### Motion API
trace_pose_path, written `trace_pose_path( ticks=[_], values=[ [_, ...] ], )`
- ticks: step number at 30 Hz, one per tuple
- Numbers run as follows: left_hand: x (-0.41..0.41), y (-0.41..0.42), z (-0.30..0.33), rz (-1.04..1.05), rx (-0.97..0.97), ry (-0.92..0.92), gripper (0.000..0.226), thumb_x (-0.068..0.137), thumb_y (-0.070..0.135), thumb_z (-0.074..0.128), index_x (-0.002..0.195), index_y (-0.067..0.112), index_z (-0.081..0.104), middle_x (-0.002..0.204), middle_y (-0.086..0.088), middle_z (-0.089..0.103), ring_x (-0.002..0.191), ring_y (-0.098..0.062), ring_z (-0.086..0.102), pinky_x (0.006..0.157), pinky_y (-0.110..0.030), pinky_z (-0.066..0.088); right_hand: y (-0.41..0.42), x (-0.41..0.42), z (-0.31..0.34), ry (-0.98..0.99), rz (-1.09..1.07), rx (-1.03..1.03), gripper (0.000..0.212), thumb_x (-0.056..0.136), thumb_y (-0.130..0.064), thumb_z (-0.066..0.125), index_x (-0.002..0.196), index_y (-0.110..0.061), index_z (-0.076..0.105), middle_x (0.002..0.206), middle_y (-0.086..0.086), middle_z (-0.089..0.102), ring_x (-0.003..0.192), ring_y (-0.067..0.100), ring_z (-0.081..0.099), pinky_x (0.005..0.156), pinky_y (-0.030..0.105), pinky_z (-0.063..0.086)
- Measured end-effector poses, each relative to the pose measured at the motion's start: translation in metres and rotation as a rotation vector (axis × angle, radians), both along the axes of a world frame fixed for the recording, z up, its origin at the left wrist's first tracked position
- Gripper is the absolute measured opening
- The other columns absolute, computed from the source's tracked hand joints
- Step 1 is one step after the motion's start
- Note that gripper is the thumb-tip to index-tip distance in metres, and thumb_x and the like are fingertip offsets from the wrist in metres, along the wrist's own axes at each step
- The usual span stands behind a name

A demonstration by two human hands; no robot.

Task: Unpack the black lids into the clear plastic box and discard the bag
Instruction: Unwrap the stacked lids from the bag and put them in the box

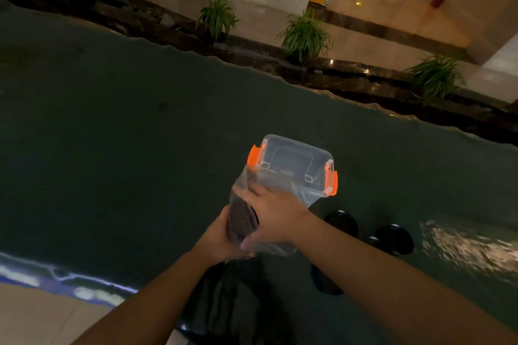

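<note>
Bag (253,218): thin, slippery film; stacked lids (241,220) look stiff and light. Left hand (217,238) clasps its base, right hand (270,213) pinches its mouth over box (297,159).

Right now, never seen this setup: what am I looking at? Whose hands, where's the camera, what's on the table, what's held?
No machine: a person's bare hands, filmed by one wide-angle camera worn on the head, looking down. Both the left hand and right hand hold a clear plastic bag with a stack of black lids inside, just in front of an open clear plastic box with orange latches. It stands on a dark green table. A few loose black discs lie to the right.
</note>
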State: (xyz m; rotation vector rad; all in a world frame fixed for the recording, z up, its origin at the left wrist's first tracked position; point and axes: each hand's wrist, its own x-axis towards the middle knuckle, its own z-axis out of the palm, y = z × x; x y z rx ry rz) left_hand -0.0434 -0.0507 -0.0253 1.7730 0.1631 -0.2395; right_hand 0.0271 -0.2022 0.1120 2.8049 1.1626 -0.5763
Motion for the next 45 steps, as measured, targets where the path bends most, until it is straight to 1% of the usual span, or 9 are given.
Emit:
trace_pose_path(
  ticks=[5,9,15,20,23,28,31,35,45],
  values=[
    [0.006,-0.011,0.004,0.042,0.142,-0.017,0.072,0.073,0.021,0.082,0.13,0.041,0.043,0.134,0.0,0.057,0.118,-0.014,0.059,0.102,-0.042,0.051,-0.017,-0.006,-0.003,-0.03,0.006,0.075,0.129,0.052,-0.092,0.06,0.155,-0.036,0.009,0.162,0.0,0.024,0.144,0.032,0.031,0.115,0.057,0.029],
    [0.009,0.002,0.007,-0.005,0.209,-0.059,0.105,0.046,0.056,0.086,0.137,0.034,0.039,0.13,-0.003,0.04,0.115,0.005,0.042,0.101,-0.019,0.041,-0.028,-0.004,-0.01,-0.019,-0.044,0.205,0.137,0.046,-0.095,0.061,0.156,-0.037,0.004,0.161,-0.006,0.022,0.143,0.025,0.032,0.113,0.049,0.033],
    [0.012,0.034,0.014,-0.173,0.529,-0.11,0.108,0.044,0.055,0.089,0.138,0.054,0.036,0.121,0.004,0.034,0.114,-0.02,0.039,0.107,-0.041,0.044,-0.042,-0.01,-0.035,0.084,-0.187,0.317,0.153,0.033,-0.1,0.063,0.155,-0.035,-0.003,0.161,-0.002,0.025,0.137,0.024,0.045,0.107,0.046,0.045],
    [0.008,0.046,0.022,-0.367,0.916,-0.072,0.109,0.049,0.056,0.082,0.142,0.056,0.025,0.129,0.003,0.03,0.117,-0.024,0.034,0.101,-0.048,0.047,-0.049,-0.026,-0.067,0.189,-0.165,0.357,0.156,0.038,-0.102,0.059,0.154,-0.036,-0.022,0.161,-0.023,-0.031,0.15,0.019,0.024,0.116,0.041,0.029],
    [0.008,0.043,0.023,-0.456,1.137,-0.068,0.108,0.058,0.055,0.08,0.146,0.053,0.018,0.137,-0.003,0.03,0.124,-0.031,0.034,0.097,-0.053,0.048,-0.051,-0.036,-0.083,0.199,-0.15,0.377,0.154,0.044,-0.101,0.059,0.156,-0.033,-0.02,0.158,-0.021,-0.038,0.147,0.021,0.031,0.113,0.046,0.035],
    [0.008,0.031,0.021,-0.556,1.306,-0.132,0.101,0.07,0.052,0.076,0.149,0.049,0.013,0.145,-0.01,0.029,0.128,-0.036,0.034,0.097,-0.053,0.046,-0.057,-0.043,-0.098,0.219,-0.114,0.397,0.116,0.074,-0.092,0.047,0.16,-0.033,-0.004,0.16,-0.022,-0.033,0.149,0.02,0.03,0.114,0.051,0.039],
    [0.009,0.027,0.018,-0.575,1.341,-0.15,0.1,0.073,0.05,0.075,0.151,0.046,0.013,0.149,-0.013,0.029,0.131,-0.037,0.033,0.099,-0.052,0.046,-0.062,-0.044,-0.102,0.173,-0.095,0.382,0.078,0.094,-0.061,0.044,0.159,-0.038,0.007,0.163,-0.019,-0.03,0.149,0.023,0.03,0.112,0.046,0.041],
    [0.011,0.031,0.017,-0.563,1.287,-0.155,0.109,0.07,0.05,0.079,0.154,0.041,0.009,0.153,-0.007,0.027,0.138,-0.033,0.03,0.105,-0.051,0.044,-0.068,-0.041,-0.106,0.127,-0.138,0.366,0.079,0.091,-0.027,0.057,0.157,-0.04,0.016,0.167,0.001,0.0,0.143,0.028,0.036,0.107,0.036,0.046],
    [0.002,0.055,0.028,-0.412,1.097,-0.044,0.142,0.046,0.058,0.092,0.158,0.037,0.007,0.161,-0.002,0.018,0.148,-0.028,0.017,0.114,-0.052,0.038,-0.079,-0.041,-0.111,0.055,-0.056,0.301,0.073,0.097,-0.027,0.052,0.16,-0.03,0.015,0.142,0.007,0.038,0.115,0.018,0.051,0.087,0.028,0.05]
  ],
)
